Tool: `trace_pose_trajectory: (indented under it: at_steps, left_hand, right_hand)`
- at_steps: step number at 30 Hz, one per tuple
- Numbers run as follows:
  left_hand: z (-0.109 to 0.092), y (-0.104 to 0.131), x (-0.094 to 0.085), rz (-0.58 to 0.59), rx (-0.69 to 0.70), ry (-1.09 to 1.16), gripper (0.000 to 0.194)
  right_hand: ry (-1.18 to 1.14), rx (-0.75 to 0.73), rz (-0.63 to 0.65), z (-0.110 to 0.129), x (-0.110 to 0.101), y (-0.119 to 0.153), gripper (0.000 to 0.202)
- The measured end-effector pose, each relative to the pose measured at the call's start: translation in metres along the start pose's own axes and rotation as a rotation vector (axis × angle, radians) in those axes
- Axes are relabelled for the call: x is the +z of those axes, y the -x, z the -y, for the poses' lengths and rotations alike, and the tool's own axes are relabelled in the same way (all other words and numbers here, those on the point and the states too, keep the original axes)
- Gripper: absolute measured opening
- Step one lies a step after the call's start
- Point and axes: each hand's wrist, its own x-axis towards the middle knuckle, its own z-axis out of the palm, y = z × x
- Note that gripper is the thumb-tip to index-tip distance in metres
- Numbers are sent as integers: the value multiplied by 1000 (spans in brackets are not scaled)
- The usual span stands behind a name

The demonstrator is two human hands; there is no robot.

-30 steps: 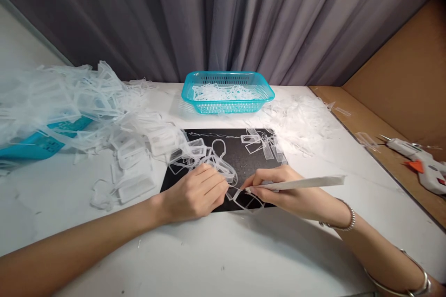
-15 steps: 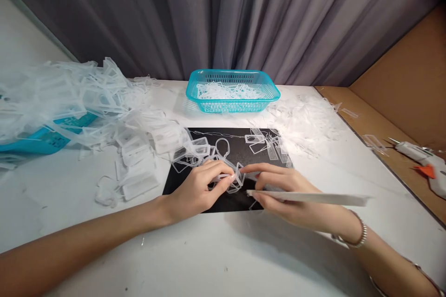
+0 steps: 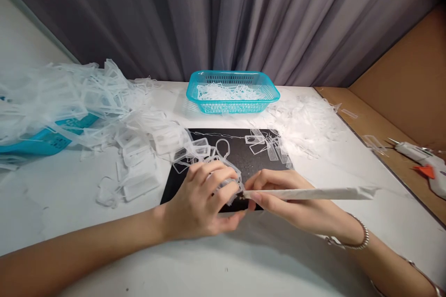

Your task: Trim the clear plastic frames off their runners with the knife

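My left hand [image 3: 205, 199] curls over a bunch of translucent plastic frames [image 3: 228, 190] at the front of the black mat [image 3: 240, 148]. Its thumb reaches to the right, below the frames. Between the fingers and thumb of my right hand [image 3: 285, 192] is a thin stick-like tool wrapped in white paper [image 3: 313, 193]. The wrapped end points right. Its small dark tip lies close by the frames and my left fingertips; whether it touches them I cannot tell. More loose rectangular frames [image 3: 200, 147] lie on the mat behind my left hand.
A blue basket [image 3: 232, 106] holding thin white pieces stands at the back. Plastic parts heap over another blue basket [image 3: 52, 139] at left. A pile of translucent scraps [image 3: 306, 120] lies right of the mat. A glue gun [image 3: 416, 153] lies on the brown board [image 3: 369, 125].
My left hand has turned and spread over the frames, its thumb now lower. My right hand has brought the tool's tip left to the frames, and its index finger has drawn back.
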Motion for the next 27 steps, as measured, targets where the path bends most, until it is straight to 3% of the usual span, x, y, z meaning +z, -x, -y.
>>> trace_pose_trajectory:
  at_steps: [3, 5, 11, 14, 21, 27]
  left_hand:
    - [-4, -1, 1, 127, -20, 60, 12]
    - [-5, -1, 2, 197, -103, 207, 2]
    - [-5, -8, -5, 451, -575, 653, 8]
    - [-4, -14, -8, 530, -715, 809, 12]
    - [-1, -17, -11, 573, -752, 876, 23]
    - [-1, -16, -10, 614, -825, 927, 23]
  right_hand:
    - [-27, 33, -4, 3, 2, 1, 19]
    - [-18, 50, -43, 3, 2, 1, 19]
    - [-171, 183, -88, 1, -7, -3, 15]
    - [-293, 238, -88, -5, -13, -4, 15]
    - [-351, 342, 25, -11, -17, -6, 21]
    - [-297, 374, -5, -7, -16, -7, 23]
